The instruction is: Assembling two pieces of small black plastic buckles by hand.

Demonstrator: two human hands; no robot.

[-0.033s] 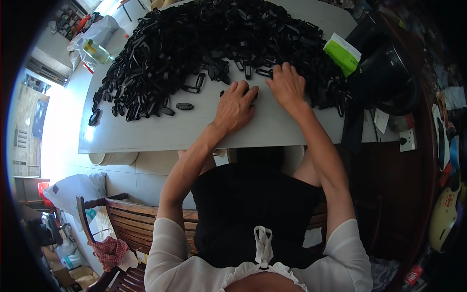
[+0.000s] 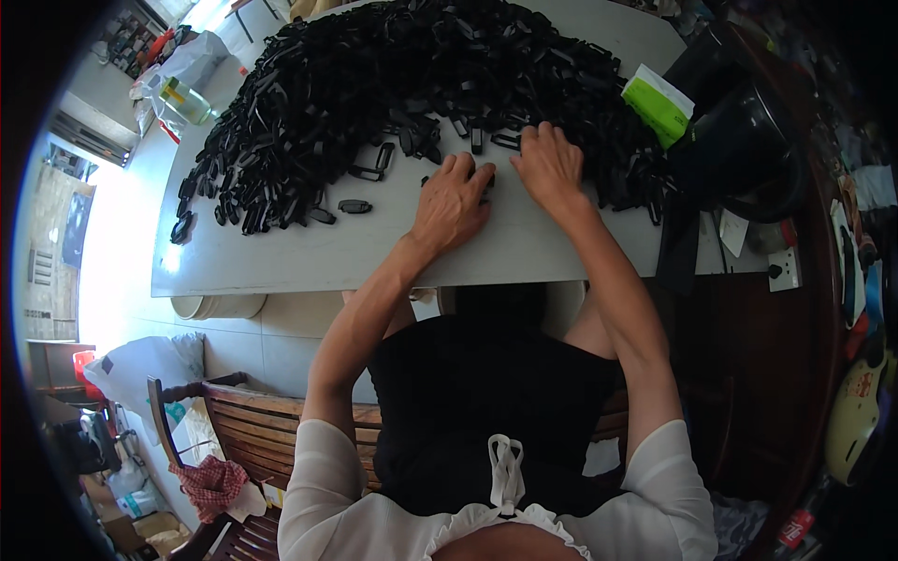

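Observation:
A large heap of small black plastic buckles (image 2: 309, 122) covers the far part of the grey table (image 2: 309, 257). My left hand (image 2: 452, 208) rests near the middle of the table, its fingers bent around a small black buckle, of which only dark edges show beside the fingers. Just to the right, at the heap's near edge, my right hand (image 2: 552, 170) has its fingers curled down, with a black buckle (image 2: 506, 142) at the fingertips. Its grip there is partly hidden. Loose buckles (image 2: 354, 206) lie to the left of my hands.
On the right stand a dark container (image 2: 748, 140) and a green and white packet (image 2: 659, 103). A clear bottle (image 2: 185, 99) is at the far left. Below the table edge are a white bucket (image 2: 220, 305) and a wooden bench (image 2: 253, 411).
My right hand has shifted very slightly left, and the buckle at its fingertips has moved with it. My left hand stays nearly in place.

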